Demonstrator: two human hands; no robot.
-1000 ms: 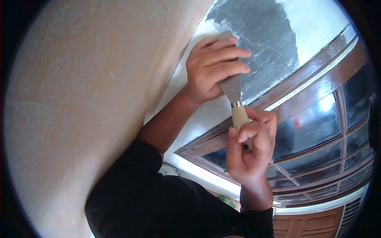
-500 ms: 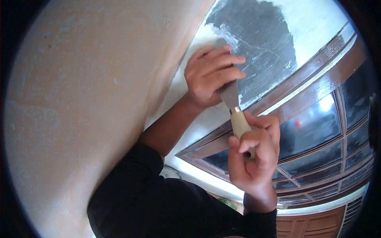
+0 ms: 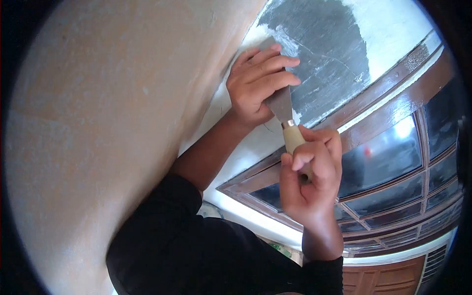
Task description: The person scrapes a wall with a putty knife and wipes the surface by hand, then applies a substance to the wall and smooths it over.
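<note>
A scraper with a pale handle [image 3: 294, 139] and a wide metal blade lies against the wall beside a dark grey patch [image 3: 324, 44]. Wrapped round the handle is my right hand [image 3: 314, 177], its curled fingers and palm facing the camera. My left hand [image 3: 260, 81] lies over the blade with its fingers spread, pressing it; part of the blade is hidden beneath them. The blade's far edge shows just above the left fingertips, at the patch's left border. Whitish smears and thin light lines mark the grey surface near it.
A tan wall [image 3: 98, 108] fills the left side. Brown wooden framing [image 3: 364, 115] borders the patched wall on the lower right, with dark glass panes [image 3: 383, 162] beyond. A brown panelled door [image 3: 386, 275] shows at the bottom right. Black sleeves cover both upper arms.
Both hands and the scraper have moved slightly up and to the left along the wall. More of the blade's far end now shows above my left fingers, and the whitish smear there looks larger.
</note>
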